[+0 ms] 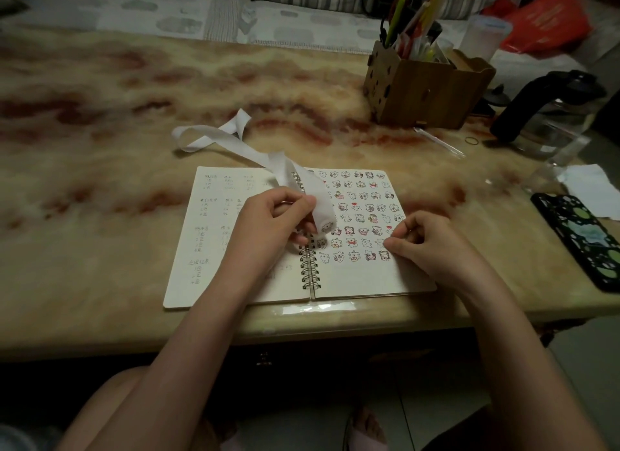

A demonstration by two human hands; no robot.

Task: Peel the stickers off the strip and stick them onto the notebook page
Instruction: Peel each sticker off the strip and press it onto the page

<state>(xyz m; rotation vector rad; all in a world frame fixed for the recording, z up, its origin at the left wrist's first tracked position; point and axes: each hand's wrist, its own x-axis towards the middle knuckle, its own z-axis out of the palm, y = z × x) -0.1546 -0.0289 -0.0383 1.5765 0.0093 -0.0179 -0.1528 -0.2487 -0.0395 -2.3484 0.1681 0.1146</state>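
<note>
Nearest me, the right hand point(432, 246) rests on the right page of the notebook point(362, 282) with its fingers curled. Its forefinger tip is down beside the lowest rows of stickers point(359, 209); whether it pinches one I cannot tell. The left hand point(271, 222) grips the strip point(255, 155) over the spiral binding, fingers and thumb closed round its curled end, where one sticker point(326, 228) shows. The strip looks feather-light, limp and slick, likely to twist. I'd hold it close beside that sticker and lift the sticker by one edge with a nail, since it looks thin enough to crease. Farther off, the rest of the strip trails left across the desk point(100, 215) in a loose loop.
</note>
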